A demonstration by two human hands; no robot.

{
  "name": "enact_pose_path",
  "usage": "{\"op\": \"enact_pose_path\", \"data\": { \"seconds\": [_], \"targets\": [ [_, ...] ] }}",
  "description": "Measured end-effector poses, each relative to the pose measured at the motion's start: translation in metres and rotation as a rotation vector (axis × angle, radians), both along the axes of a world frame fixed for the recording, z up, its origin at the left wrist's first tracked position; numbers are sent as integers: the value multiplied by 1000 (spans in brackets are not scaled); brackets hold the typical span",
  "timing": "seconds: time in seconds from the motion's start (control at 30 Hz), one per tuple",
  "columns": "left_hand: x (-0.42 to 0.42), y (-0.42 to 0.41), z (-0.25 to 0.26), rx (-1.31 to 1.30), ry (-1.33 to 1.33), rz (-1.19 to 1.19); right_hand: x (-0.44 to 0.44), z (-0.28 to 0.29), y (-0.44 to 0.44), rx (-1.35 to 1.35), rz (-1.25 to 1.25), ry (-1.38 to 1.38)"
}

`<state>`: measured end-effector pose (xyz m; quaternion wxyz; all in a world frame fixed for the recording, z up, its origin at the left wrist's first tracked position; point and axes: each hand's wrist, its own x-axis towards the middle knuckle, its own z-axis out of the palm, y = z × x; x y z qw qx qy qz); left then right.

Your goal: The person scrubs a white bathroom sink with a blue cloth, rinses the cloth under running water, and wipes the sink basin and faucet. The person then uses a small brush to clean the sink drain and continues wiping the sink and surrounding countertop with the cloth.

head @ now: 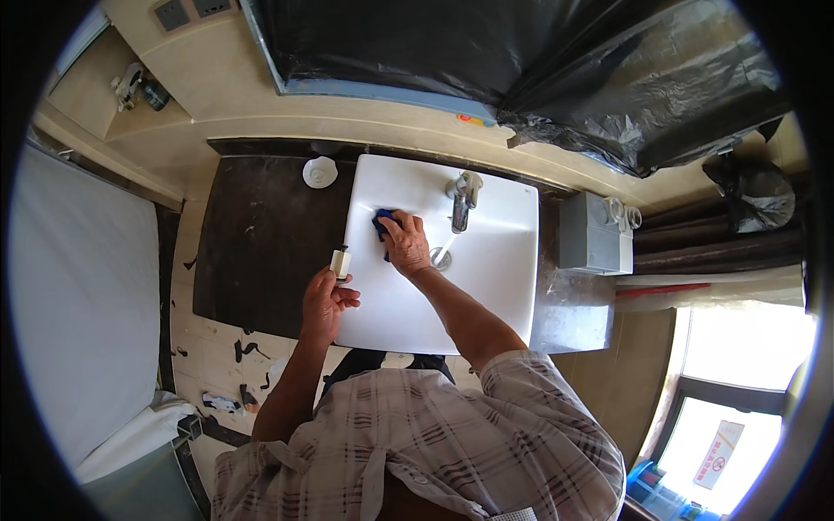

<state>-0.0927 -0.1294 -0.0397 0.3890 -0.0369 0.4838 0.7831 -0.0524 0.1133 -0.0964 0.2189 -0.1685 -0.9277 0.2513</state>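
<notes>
My right hand (407, 244) presses a dark blue cloth (384, 228) against the inner left side of a white ceramic sink (502, 286). Water runs from the chrome faucet (460, 202) down to the round drain (440, 258), just right of that hand. At the sink's left rim, my left hand (328, 299) grips a small cream-coloured object (340, 263) with a dark, narrow stem at its top. Its exact kind is unclear.
A white scalloped dish (320, 172) rests on the dark countertop (267, 241) left of the sink. Grey boxes (594, 234) stand at the right. Black plastic sheeting (404, 45) covers the wall area above. Scraps (247, 352) litter the tiled floor.
</notes>
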Motion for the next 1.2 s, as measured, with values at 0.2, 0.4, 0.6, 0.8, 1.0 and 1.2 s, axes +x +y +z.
{"op": "enact_pose_path", "data": {
  "seconds": [0.2, 0.4, 0.6, 0.8, 1.0, 1.2],
  "targets": [
    [18, 7, 7, -67, -18, -51, 57, -25, 42, 149, -103, -215],
    [32, 10, 1, -105, -16, -63, 112, -22, 87, 186, -370, -248],
    [33, 13, -5, -108, 1, -67, 112, 28, 109, 52, -322, 86],
    [39, 19, -3, -130, 11, -104, 91, 55, 158, 116, -472, 115],
    [47, 29, 6, -175, 43, -115, 97, 20, 113, 206, -230, 11],
    [49, 35, -2, -188, 45, -148, 166, -7, 68, 144, -261, -452]
  ]
}}
